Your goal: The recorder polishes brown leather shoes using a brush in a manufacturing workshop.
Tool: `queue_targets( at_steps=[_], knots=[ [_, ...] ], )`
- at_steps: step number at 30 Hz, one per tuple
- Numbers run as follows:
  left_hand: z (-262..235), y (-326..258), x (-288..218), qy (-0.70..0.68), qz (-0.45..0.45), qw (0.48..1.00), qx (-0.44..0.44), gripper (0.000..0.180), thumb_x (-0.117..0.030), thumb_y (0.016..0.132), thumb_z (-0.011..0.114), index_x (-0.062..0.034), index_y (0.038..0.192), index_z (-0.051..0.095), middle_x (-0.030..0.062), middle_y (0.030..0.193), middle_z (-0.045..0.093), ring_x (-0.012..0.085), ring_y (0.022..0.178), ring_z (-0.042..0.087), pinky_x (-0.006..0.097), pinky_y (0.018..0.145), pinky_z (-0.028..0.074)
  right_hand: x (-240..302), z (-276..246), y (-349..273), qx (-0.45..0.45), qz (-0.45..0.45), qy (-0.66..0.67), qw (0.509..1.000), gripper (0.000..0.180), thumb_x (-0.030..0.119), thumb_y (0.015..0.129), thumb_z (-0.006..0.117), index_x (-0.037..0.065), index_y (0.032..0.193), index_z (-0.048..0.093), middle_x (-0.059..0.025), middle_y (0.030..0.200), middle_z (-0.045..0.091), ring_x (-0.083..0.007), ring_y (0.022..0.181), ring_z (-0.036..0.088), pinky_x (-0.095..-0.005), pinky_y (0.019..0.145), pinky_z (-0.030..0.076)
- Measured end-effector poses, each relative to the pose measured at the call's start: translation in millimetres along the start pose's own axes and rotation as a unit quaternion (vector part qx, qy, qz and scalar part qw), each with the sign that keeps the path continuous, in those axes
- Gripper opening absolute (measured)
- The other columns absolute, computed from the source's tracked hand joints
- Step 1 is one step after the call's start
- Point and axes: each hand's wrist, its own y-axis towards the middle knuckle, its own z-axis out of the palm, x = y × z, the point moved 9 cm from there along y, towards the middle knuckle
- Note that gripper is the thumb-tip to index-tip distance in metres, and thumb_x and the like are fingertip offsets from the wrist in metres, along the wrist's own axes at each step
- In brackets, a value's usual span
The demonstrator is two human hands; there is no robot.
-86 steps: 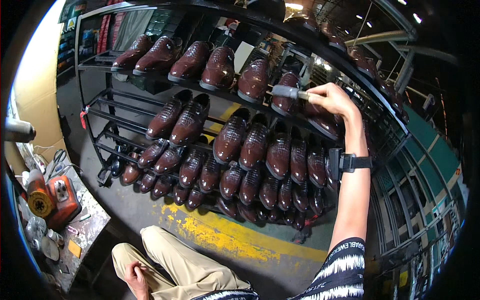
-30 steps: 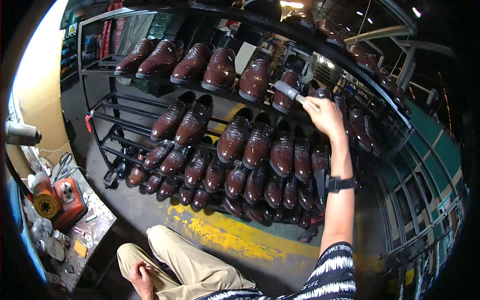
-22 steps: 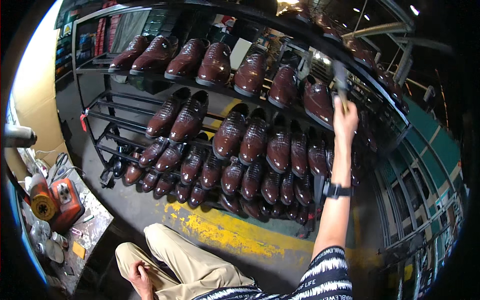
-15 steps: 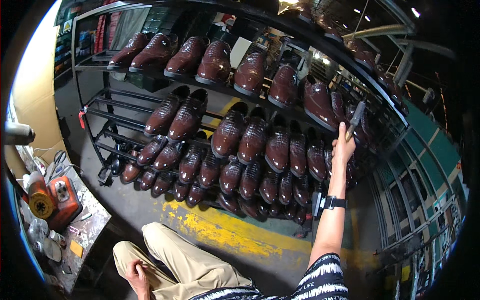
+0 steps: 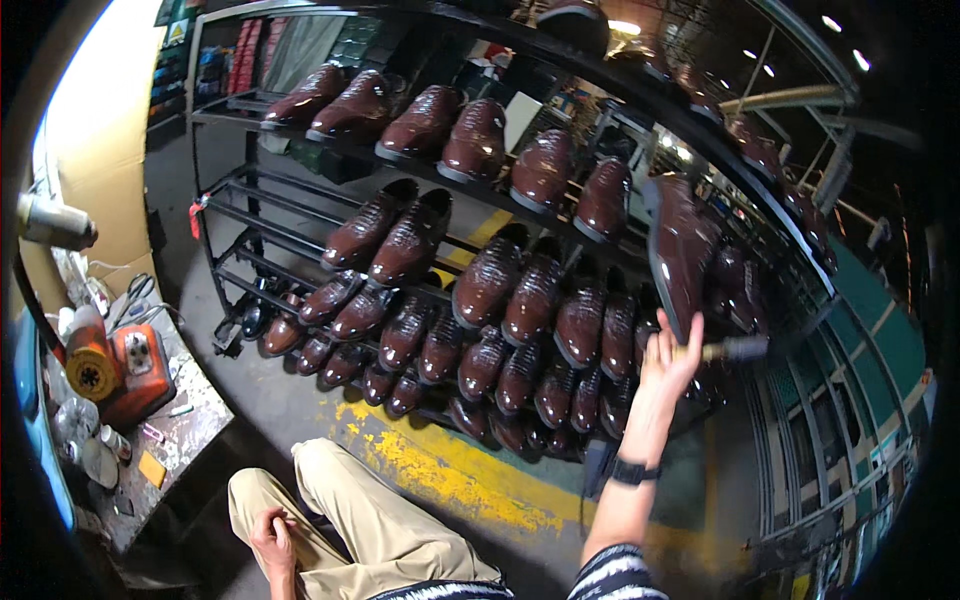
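- Workbench [image 5: 175, 440], far left: an orange can [image 5: 92, 362] and small clutter stand on it.
- Left hand [image 5: 272, 540]: rests on the thigh of the tan trousers [image 5: 375, 520], fingers curled loosely, holding nothing visible.
- Rack [image 5: 240, 215], centre: tiers of brown shoes [image 5: 490, 285], toes pointing down and toward the viewer.
- Right hand [image 5: 668, 362]: arm raised from lower edge, forearm near upright, black watch [image 5: 632, 471] at wrist, fingers partly spread upward.
- Brush [image 5: 730, 349]: at the right end of the rack, handle clamped in right hand, long axis roughly horizontal, dark head pointing right, just beside the shoes.
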Motion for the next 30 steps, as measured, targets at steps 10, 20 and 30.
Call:
queue_targets(
  at_steps=[10, 20, 30],
  knots=[
    [0.9, -0.1, -3.1, 0.004, -0.01, 1.0, 0.023, 0.017, 0.004, 0.081, 0.043, 0.003, 0.084, 0.059, 0.0103, 0.072, 0.059, 0.0155, 0.056, 0.061, 0.026, 0.052, 0.047, -103.7, 17.3, -135.2, 0.326, 0.157, 0.046, 0.931, 0.07, 0.062, 0.076, 0.054, 0.004, 0.116, 0.051, -0.004, 0.067, 0.056, -0.0088, 0.044, 0.033, -0.0235, 0.042, 0.027],
    [-0.6, -0.8, -15.2, 0.004, -0.007, 1.0, 0.021, 0.017, 0.004, 0.084, 0.043, 0.0031, 0.089, 0.06, 0.01, 0.076, 0.06, 0.0145, 0.059, 0.061, 0.024, 0.055, 0.048, -201.0, 34.3, -194.1, 0.295, 0.223, -0.065, 0.927, 0.042, 0.018, 0.076, 0.066, 0.009, 0.112, 0.048, -0.005, 0.084, 0.056, -0.011, 0.04, 0.039, -0.0237, 0.039, 0.032],
    [-3.7, 1.1, -17.5, -0.012, -0.014, 1.0, 0.019, 0.017, 0.008, 0.08, 0.045, 0.0029, 0.086, 0.06, 0.011, 0.075, 0.061, 0.0157, 0.059, 0.063, 0.026, 0.055, 0.049, -243.4, 53.8, -247.8, 0.277, 0.291, -0.148, 0.904, 0.062, 0.003, 0.07, 0.065, 0.007, 0.128, 0.042, 0.0013, 0.082, 0.052, -0.0063, 0.05, 0.039, -0.019, 0.042, 0.032]
  ],
)
